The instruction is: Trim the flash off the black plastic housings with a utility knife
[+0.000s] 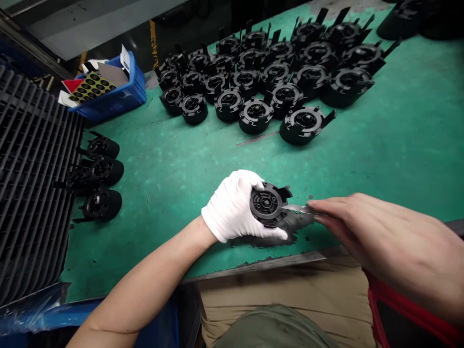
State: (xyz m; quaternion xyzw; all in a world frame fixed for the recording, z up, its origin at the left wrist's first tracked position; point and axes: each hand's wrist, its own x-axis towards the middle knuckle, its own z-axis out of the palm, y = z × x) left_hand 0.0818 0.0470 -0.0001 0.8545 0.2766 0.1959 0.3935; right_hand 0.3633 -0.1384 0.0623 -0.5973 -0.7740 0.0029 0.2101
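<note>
In a white glove, my left hand [234, 205] is closed round the side of a round black plastic housing [266, 203], its ribbed circular face turned up. My bare right hand [377, 237] pinches a knife [295, 208] with a thin pointed metal blade. The blade's tip meets the right rim of the housing; whether it touches or is just above cannot be made out. A black tab stands out from the housing's upper right. Under the housing, a dark worn patch [286, 232] marks the green mat. My right palm hides most of the knife's handle.
Several similar black housings [255, 113] stand in rows at the back of the green table [181, 159]. More black housings [103, 203] lie at the left beside a stack of grey ribbed trays [32, 169]. A blue bin [116, 99] holds cards and a yellow sticker sheet [92, 87].
</note>
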